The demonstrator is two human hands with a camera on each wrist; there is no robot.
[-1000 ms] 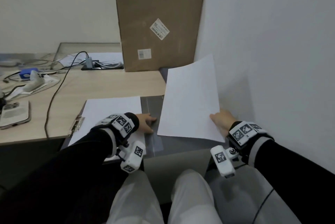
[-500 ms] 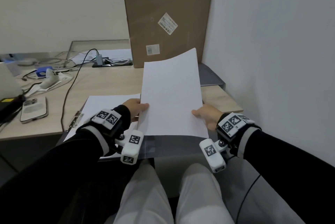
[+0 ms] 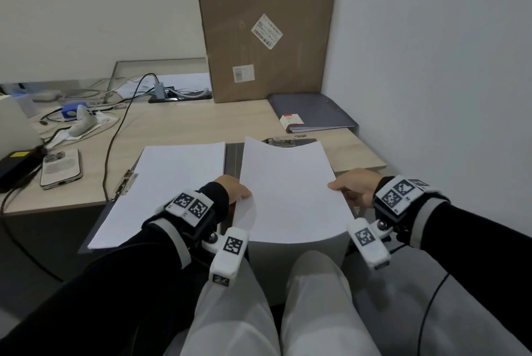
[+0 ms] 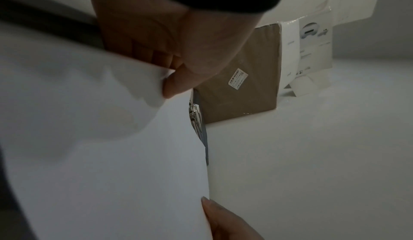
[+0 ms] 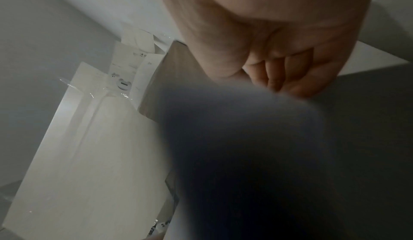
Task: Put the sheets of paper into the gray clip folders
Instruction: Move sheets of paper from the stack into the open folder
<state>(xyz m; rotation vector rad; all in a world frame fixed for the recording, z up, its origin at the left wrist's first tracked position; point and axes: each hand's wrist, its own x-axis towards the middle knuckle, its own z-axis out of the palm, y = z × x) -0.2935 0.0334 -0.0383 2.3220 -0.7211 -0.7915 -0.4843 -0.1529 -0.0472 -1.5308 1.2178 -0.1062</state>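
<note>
An open gray clip folder (image 3: 230, 158) lies across the desk's near edge. A white sheet (image 3: 167, 182) rests on its left half under a side clip (image 3: 125, 182). Both hands hold a second sheet (image 3: 290, 191) over the right half, its far edge near the top clip (image 3: 280, 141). My left hand (image 3: 234, 190) pinches the sheet's left edge, thumb on top (image 4: 176, 83). My right hand (image 3: 349, 188) pinches the right edge, fingers curled beneath (image 5: 279, 74). A closed gray folder (image 3: 312, 112) lies at the back right.
A tall cardboard box (image 3: 266, 24) stands against the wall behind the folder. A phone (image 3: 61, 168), cables (image 3: 115, 131) and a power strip (image 3: 178, 96) lie on the desk's left part. The white wall (image 3: 431, 67) is close on the right.
The sheet came from the right, raised and tilted, to lie low over the folder's right half. My left hand left the folder and took the sheet's left edge.
</note>
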